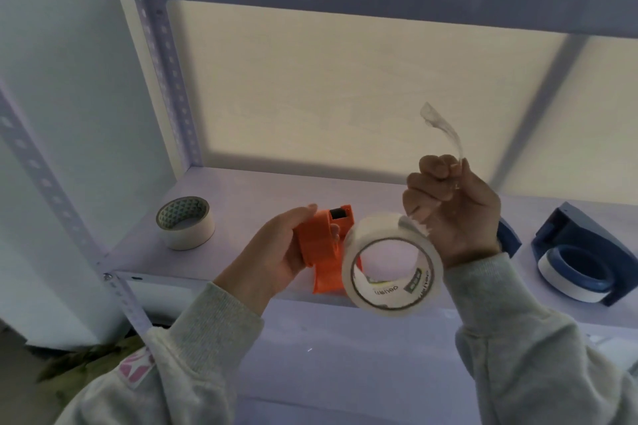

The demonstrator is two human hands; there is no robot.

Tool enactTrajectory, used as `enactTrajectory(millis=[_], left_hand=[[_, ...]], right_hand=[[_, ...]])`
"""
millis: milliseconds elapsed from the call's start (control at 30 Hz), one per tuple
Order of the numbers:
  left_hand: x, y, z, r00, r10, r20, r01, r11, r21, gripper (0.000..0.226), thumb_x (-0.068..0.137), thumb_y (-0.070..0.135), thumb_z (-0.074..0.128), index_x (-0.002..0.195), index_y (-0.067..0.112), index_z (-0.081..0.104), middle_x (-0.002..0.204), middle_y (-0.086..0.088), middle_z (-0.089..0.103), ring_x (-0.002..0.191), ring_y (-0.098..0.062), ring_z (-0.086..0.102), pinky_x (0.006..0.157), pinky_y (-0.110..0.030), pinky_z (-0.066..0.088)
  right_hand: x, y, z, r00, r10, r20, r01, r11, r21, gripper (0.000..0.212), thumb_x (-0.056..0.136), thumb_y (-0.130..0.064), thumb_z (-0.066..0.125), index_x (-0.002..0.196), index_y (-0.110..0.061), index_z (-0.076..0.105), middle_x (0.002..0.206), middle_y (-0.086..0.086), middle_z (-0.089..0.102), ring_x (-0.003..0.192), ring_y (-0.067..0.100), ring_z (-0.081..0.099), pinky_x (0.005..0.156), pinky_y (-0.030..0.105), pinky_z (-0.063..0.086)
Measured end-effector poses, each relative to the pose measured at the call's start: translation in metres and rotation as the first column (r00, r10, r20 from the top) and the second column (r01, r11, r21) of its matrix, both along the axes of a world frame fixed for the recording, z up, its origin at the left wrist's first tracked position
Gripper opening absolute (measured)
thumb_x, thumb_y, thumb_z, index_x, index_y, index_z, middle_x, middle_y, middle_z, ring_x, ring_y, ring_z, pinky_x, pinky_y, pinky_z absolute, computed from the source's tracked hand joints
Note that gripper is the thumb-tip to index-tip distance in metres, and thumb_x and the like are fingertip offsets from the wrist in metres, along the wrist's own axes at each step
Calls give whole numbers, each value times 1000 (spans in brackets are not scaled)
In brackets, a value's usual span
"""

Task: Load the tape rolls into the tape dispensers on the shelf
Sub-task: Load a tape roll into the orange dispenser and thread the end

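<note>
Hands at the shelf with tape roll and orange dispenser

Left hand [276, 259] wraps its grip around an orange tape dispenser [322, 248], thumb on top and fingers curled under the body, holding it just above the front edge of the shelf [241, 197]. Right hand [448, 207] is closed in a narrow pinch on the loose end of tape [445, 128], which curls upward, clear and crinkled, above the knuckles. A clear tape roll [392, 260] hangs below that hand, tilted so its printed cardboard core faces the camera, and it overlaps the right side of the orange dispenser; whether the two touch cannot be told. Both sleeves are light grey.

Toward the left rear corner of the shelf a white tape roll [185, 222] lies flat, well apart from the hands. Near the right edge a blue tape dispenser [583, 252] stands on the shelf with a white roll already seated in it. Just behind the right wrist another blue object [509, 240] shows only in part, too hidden to identify.
</note>
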State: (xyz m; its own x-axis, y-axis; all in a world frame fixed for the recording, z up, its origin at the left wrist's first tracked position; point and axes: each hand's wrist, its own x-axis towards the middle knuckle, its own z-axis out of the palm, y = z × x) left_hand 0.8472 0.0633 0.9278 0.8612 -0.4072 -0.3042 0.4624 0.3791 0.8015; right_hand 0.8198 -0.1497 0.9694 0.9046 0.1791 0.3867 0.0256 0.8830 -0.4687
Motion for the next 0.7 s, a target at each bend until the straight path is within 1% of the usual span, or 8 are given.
enactTrajectory(millis=[67, 100, 200, 267, 367, 467, 533, 700], left_hand=[[-4, -5, 3, 987, -160, 10, 159, 986, 50, 53, 87, 37, 61, 128, 3, 56, 113, -20, 68, 91, -26, 65, 73, -35, 54], [-6, -7, 5, 967, -254, 21, 253, 966, 62, 55, 86, 43, 61, 126, 5, 59, 118, -19, 66, 94, -26, 64, 74, -34, 55], [-15, -13, 6, 888, -456, 54, 453, 890, 54, 52, 87, 53, 48, 106, 9, 68, 89, -9, 70, 76, -19, 65, 69, -29, 54], [-20, -12, 4, 843, -531, 81, 530, 847, 37, 53, 84, 58, 47, 101, 13, 68, 82, -4, 71, 71, -15, 66, 67, -27, 54], [-25, -9, 0, 774, -609, 172, 609, 791, 59, 47, 71, 56, 70, 99, 18, 72, 90, -1, 72, 79, -13, 68, 72, -27, 56], [-27, -10, -1, 676, -699, 232, 673, 715, 193, 60, 64, 41, 82, 110, 9, 62, 99, -6, 68, 89, -18, 66, 78, -29, 57], [-29, -13, -1, 667, -708, 231, 663, 706, 249, 63, 61, 35, 84, 112, 7, 59, 101, -9, 66, 93, -23, 64, 81, -33, 56], [-38, -21, 5, 672, -688, 274, 603, 723, 336, 52, 61, 20, 82, 106, 9, 61, 98, -11, 64, 91, -26, 61, 83, -37, 54]], right_hand=[[5, 9, 4, 995, 104, 4, -104, 994, 28, 15, 91, -7, 51, 83, 1, 60, 83, 11, 58, 59, 11, 35, 57, 23, 35], [7, 14, 4, 990, 142, -3, -142, 989, 27, 14, 91, -7, 51, 84, 2, 59, 84, 12, 58, 60, 11, 34, 57, 24, 35], [13, 24, 2, 980, 196, -45, -197, 980, -25, 12, 90, -6, 52, 83, 2, 59, 82, 12, 58, 58, 12, 33, 55, 24, 33], [15, 26, -2, 972, 222, -73, -226, 972, -61, 12, 89, -6, 54, 81, 2, 57, 80, 11, 58, 57, 12, 33, 53, 23, 32], [17, 26, -10, 962, 263, -78, -270, 958, -92, 12, 88, -6, 55, 80, 1, 56, 79, 12, 58, 56, 12, 33, 52, 23, 31], [17, 24, -18, 956, 283, -79, -291, 950, -114, 11, 87, -6, 57, 78, 1, 56, 78, 12, 58, 55, 12, 33, 51, 23, 30], [18, 22, -21, 955, 286, -78, -294, 947, -127, 11, 87, -6, 56, 78, 1, 56, 79, 12, 58, 55, 12, 33, 51, 23, 31], [22, 20, -19, 960, 281, -6, -274, 928, -253, 11, 87, -9, 57, 81, 0, 59, 80, 9, 60, 58, 13, 35, 50, 23, 30]])
